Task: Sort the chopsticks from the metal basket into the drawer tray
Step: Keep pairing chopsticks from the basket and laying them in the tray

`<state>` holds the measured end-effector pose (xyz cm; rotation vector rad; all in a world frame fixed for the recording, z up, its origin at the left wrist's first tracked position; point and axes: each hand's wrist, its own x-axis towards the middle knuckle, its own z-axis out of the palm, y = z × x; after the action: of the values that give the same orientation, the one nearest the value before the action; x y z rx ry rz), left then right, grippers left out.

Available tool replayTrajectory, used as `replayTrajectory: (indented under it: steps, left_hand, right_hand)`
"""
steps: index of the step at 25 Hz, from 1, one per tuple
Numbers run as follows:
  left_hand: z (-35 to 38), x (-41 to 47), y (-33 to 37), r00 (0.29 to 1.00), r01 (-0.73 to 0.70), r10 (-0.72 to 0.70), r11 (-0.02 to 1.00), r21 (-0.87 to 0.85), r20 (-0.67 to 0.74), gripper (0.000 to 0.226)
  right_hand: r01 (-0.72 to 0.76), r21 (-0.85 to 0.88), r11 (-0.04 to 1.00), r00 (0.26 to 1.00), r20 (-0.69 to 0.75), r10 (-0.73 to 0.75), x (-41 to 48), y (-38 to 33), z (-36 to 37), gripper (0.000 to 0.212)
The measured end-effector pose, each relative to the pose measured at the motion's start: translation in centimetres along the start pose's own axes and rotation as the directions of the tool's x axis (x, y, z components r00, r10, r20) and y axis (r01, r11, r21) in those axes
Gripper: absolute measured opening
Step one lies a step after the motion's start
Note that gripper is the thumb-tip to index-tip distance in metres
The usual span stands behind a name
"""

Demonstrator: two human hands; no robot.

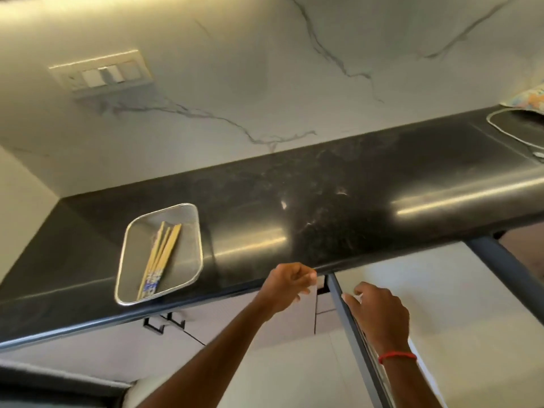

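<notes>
A metal mesh basket [191, 254] sits on the black countertop near its front edge, left of centre. Several bamboo chopsticks [161, 258] with blue-patterned ends lie in it, bundled lengthwise. Below the counter on the right a drawer [354, 334] stands pulled out; its inside looks pale and blurred, and no tray can be made out. My left hand [287, 287] hovers at the counter's front edge, right of the basket, fingers curled with nothing visible in them. My right hand [379, 313], with a red thread on the wrist, rests on the drawer's left rail, fingers spread.
The black countertop [338, 195] runs along a marble-look wall with a switch plate [103, 73]. A sink rim [500, 128] and a patterned cloth [530, 98] are at the far right. Cabinet handles [164, 320] show under the counter, left of the drawer.
</notes>
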<state>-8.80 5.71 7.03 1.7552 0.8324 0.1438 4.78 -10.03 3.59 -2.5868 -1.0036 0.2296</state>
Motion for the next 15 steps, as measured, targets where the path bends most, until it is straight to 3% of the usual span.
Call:
replayTrajectory:
  steps: [6, 15]
  left_hand:
    - [-8.2, -2.7, 0.3, 0.967, -0.072, 0.023, 0.981, -0.183, -0.254, 0.021]
    - [-19.3, -6.5, -4.2, 0.893, -0.088, -0.035, 0.964, -0.25, -0.449, 0.019]
  right_hand:
    - [0.188, 0.134, 0.973, 0.982, -0.041, -0.184, 4.1, -8.2, -2.6, 0.029]
    - [0.354, 0.204, 0.913, 0.933, -0.002, -0.361, 5.2, -21.4, -0.7, 0.027]
